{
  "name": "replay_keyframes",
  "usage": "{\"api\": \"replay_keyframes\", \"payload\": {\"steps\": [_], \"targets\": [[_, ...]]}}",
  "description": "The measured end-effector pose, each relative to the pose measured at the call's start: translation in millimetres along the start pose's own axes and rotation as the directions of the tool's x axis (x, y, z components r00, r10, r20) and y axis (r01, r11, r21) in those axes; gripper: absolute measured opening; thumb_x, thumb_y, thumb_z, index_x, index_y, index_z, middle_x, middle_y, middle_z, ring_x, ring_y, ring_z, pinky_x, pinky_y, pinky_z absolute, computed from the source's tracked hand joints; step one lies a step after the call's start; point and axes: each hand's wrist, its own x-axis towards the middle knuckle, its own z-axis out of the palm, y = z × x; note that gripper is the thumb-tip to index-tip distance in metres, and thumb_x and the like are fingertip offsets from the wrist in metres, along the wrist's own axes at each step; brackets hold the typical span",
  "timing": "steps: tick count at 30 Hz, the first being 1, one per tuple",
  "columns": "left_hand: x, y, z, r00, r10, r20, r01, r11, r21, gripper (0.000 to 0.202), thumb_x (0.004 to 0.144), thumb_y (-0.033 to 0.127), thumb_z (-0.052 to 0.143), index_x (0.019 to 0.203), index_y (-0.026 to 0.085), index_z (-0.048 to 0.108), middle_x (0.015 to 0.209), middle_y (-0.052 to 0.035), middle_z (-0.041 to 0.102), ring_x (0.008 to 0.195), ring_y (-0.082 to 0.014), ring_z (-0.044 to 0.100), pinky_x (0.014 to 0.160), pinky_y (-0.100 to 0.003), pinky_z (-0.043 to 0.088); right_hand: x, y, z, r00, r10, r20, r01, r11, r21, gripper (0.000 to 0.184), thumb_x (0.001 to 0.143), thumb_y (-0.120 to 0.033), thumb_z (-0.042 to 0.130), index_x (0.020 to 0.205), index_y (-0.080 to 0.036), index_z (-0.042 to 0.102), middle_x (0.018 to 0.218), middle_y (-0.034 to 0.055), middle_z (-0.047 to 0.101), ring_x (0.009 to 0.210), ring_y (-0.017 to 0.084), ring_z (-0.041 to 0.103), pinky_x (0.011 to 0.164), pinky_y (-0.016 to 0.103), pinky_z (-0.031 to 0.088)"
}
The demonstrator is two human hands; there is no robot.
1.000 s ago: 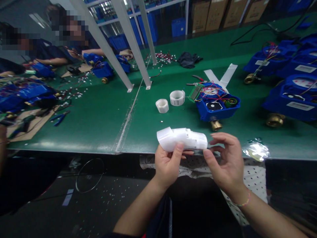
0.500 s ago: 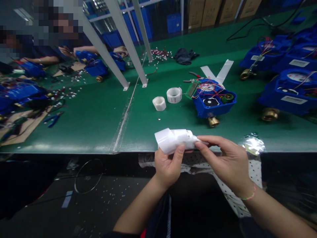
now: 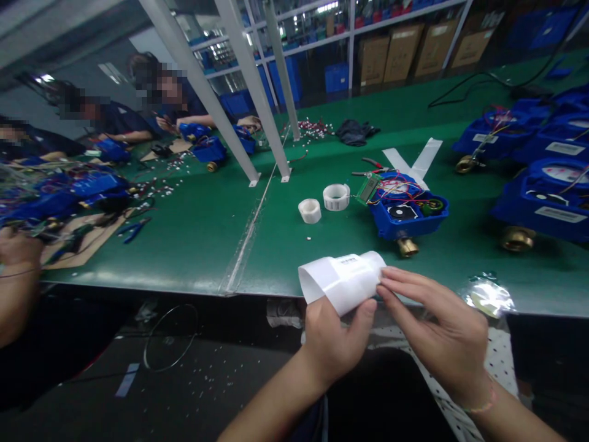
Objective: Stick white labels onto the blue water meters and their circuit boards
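A loosely curled roll of white labels (image 3: 343, 281) is held between my two hands over the bench's front edge. My left hand (image 3: 338, 341) is closed round its lower left side, thumb along the bottom. At its right end, my right hand (image 3: 435, 328) pinches the strip with thumb and fingertips. Printed marks show on the top of the roll. Beyond it stand two small label rolls, a plain one (image 3: 310, 210) and a barcoded one (image 3: 336, 197). An open blue meter housing (image 3: 409, 215) with a green circuit board (image 3: 369, 188), wires and a brass fitting (image 3: 407, 247) sits to their right.
More blue meter housings (image 3: 543, 190) stand at the right. A shiny clear packet (image 3: 488, 294) lies near the front edge. White strips (image 3: 426, 162), pliers (image 3: 375, 164) and a dark cloth (image 3: 356, 132) lie farther back. Grey posts (image 3: 257, 92) rise at centre left; co-workers (image 3: 122, 123) sit beyond.
The view has tilted up, and a co-worker's arm now shows at the left edge. The label roll has turned and its curl looks wider. My right hand still pinches its right end.
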Motion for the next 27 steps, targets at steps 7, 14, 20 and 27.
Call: {"api": "replay_keyframes", "payload": {"steps": [7,14,20,27], "targets": [[12,2,-14.5,0.934,0.222,0.279,-0.245,0.968,0.049,0.044,0.093,0.013,0.059,0.138,0.014,0.059,0.121,-0.0142,0.074,0.108,-0.0243,0.074,0.098,-0.033,0.060,12,11,-13,0.710,0.593,0.380,-0.704,0.619,0.348,0.033,0.076,-0.055,0.083,0.087,-0.023,0.081,0.101,0.0091,0.079,0.090,0.024,0.077,0.078,0.023,0.064],[45,-19,-61.0,0.982,0.098,0.164,-0.151,0.924,0.350,0.027,0.097,0.021,0.057,0.123,0.016,0.066,0.098,-0.0114,0.076,0.087,-0.0225,0.075,0.083,-0.031,0.060,13,30,-37,0.582,0.764,0.279,-0.807,0.499,0.317,0.049,0.073,-0.066,0.079,0.092,-0.021,0.076,0.110,0.0105,0.076,0.100,0.027,0.074,0.079,0.023,0.064],[139,-88,-103.2,0.942,-0.321,0.099,0.110,0.572,0.813,0.025,0.101,0.034,0.049,0.110,0.014,0.063,0.098,-0.0124,0.073,0.087,-0.0282,0.073,0.073,-0.035,0.054,16,36,-52,0.659,0.735,0.161,-0.750,0.624,0.222,0.046,0.078,-0.060,0.079,0.100,-0.021,0.072,0.116,0.0111,0.075,0.105,0.026,0.074,0.085,0.022,0.062],[168,-88,-93.7,0.927,-0.343,0.149,0.092,0.597,0.797,0.034,0.099,0.035,0.054,0.129,0.021,0.056,0.125,-0.0117,0.069,0.084,-0.0253,0.072,0.070,-0.033,0.052,10,59,-58,0.680,0.727,-0.094,-0.675,0.671,0.307,0.050,0.076,-0.049,0.082,0.119,-0.029,0.066,0.111,0.0075,0.076,0.094,0.028,0.077,0.083,0.028,0.064]]}}
